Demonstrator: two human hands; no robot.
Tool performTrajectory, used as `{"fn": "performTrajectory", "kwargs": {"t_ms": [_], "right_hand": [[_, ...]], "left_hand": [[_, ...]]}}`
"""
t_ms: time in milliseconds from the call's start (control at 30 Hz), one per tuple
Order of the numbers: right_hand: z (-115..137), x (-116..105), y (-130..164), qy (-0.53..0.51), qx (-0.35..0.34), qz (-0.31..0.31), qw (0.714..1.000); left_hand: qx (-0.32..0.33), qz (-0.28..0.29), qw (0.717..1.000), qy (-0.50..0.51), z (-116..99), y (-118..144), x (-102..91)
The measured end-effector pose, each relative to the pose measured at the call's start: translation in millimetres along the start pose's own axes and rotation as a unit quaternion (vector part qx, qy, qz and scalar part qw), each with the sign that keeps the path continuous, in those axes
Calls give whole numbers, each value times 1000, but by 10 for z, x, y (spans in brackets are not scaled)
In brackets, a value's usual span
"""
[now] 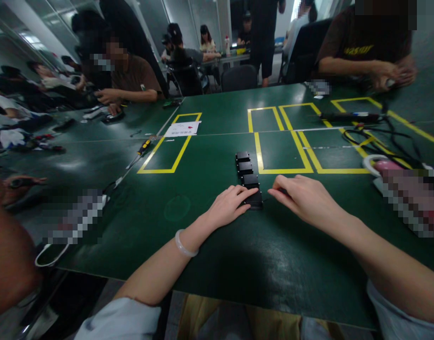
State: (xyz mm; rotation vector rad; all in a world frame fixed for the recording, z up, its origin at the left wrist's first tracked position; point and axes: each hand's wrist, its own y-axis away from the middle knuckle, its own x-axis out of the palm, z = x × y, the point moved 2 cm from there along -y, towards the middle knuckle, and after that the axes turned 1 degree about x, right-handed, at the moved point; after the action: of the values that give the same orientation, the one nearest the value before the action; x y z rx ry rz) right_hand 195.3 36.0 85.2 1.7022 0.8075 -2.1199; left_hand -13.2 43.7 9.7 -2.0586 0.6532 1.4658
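Far left on the green counter [210, 245] there's a pile of clutter and a white cable loop [49, 255], then a screwdriver [141, 150] with a yellow and black handle lying just outside a yellow taped box [167, 153], with a white paper [182, 128] sitting at the top end of that box. Dead center is a row of four small black blocks [246, 172], lined up end to end and touching, running away from the camera. The left hand [229, 204], white bangle [183, 244] on the wrist, lies flat with fingers loosely spread, fingertips resting on the nearest block [255, 200]. The right hand [304, 198] is palm down just to the right, fingers together and slightly curled, fingertips right by that same block's right edge; can't tell whether it's actually touching or holding anything. Right of the row are more yellow taped boxes [291, 137], with nothing in the near ones. Further right a black pen-like tool [347, 116] lies across the tape, black cables [379, 137] snake around, and a roll of white tape [371, 163] sits near the edge. Other people sit along the far side, hands on their own stuff.
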Motion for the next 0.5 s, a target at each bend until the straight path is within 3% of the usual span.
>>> {"fn": "performTrajectory", "kwargs": {"t_ms": [233,500], "right_hand": [[29,-18,14,-32,13,3,999],[13,-3,7,7,-1,-10,1000]], "left_hand": [[-3,-4,1000,-1,9,2,14],[-2,-4,1000,0,7,2,12]]}}
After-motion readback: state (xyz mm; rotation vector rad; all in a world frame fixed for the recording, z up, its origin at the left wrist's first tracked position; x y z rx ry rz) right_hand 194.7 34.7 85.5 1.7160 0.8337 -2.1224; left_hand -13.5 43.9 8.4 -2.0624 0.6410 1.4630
